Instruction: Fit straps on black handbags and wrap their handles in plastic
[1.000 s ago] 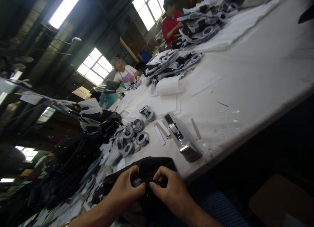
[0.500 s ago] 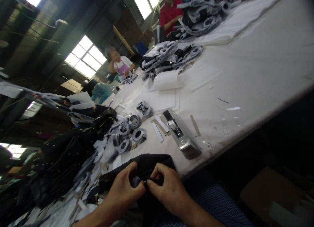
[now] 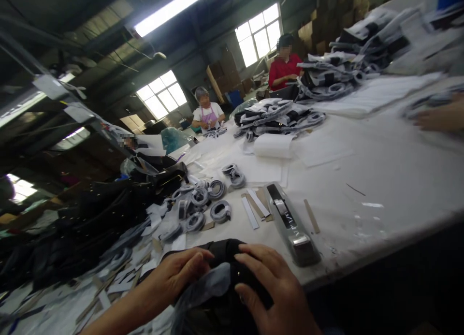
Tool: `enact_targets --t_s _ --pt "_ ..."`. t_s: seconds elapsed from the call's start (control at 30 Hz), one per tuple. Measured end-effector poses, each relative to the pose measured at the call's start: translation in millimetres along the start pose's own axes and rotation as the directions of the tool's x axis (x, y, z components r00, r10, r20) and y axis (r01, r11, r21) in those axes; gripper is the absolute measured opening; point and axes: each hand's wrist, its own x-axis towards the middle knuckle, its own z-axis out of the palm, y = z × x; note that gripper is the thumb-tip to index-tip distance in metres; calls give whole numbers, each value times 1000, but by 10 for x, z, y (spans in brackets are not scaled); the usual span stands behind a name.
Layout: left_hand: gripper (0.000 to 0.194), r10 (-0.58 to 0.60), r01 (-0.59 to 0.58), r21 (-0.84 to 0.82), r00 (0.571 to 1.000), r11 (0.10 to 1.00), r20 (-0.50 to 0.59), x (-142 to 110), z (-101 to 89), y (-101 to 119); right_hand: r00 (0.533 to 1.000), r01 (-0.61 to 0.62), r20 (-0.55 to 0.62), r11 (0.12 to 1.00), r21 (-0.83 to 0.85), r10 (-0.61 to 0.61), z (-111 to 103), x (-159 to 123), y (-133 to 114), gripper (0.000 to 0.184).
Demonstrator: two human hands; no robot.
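Observation:
A black fabric item [image 3: 232,267] lies at the near edge of the white table [image 3: 362,166], with a piece of clear plastic film [image 3: 206,289] over its near part. My left hand [image 3: 177,274] grips the item's left side with curled fingers. The fingers of my right hand [image 3: 271,291] bend over the item's top and right side. Just to the right of my hands lies a silver tape dispenser [image 3: 292,224].
Coiled grey belts [image 3: 203,202] and paper strips [image 3: 253,209] lie past my hands. Dark garments [image 3: 94,214] heap at the left. Bagged belts [image 3: 279,115] pile farther back. Two people [image 3: 284,64] work at the far end; another person's hand [image 3: 440,117] rests at the right.
The view has swung level and to the right. My hands went from pinching a small part together to holding the black item from both sides, and plastic film now shows between them.

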Motion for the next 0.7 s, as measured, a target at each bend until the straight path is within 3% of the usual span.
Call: enact_targets --t_s 0.1,0.17,0.3,0.4,0.5,0.6,0.7 --pt "36 46 -43 49 997 998 -69 -175 5 -98 943 288 184 957 -40 -276 78 122 -173 50" --pt "37 77 -81 -21 986 996 -145 -274 -15 -187 912 363 232 929 -73 -338 158 195 -275 41" --pt "37 122 -168 -115 937 979 -328 -482 5 -526 937 345 126 923 -170 -327 288 268 -359 30" --pt "36 161 -207 -72 899 976 -408 -612 202 -851 928 361 -11 906 -220 -372 338 264 -328 30" --pt "47 259 -272 33 862 962 -435 -640 451 -1063 931 330 -75 910 -251 -358 357 231 -299 28" --pt "36 272 -293 15 867 956 -417 -625 533 -1036 934 329 -28 890 -314 -355 342 217 -382 31" --pt "28 278 -346 -112 877 932 -392 -669 417 -804 902 430 131 816 -387 -412 328 273 -587 45"
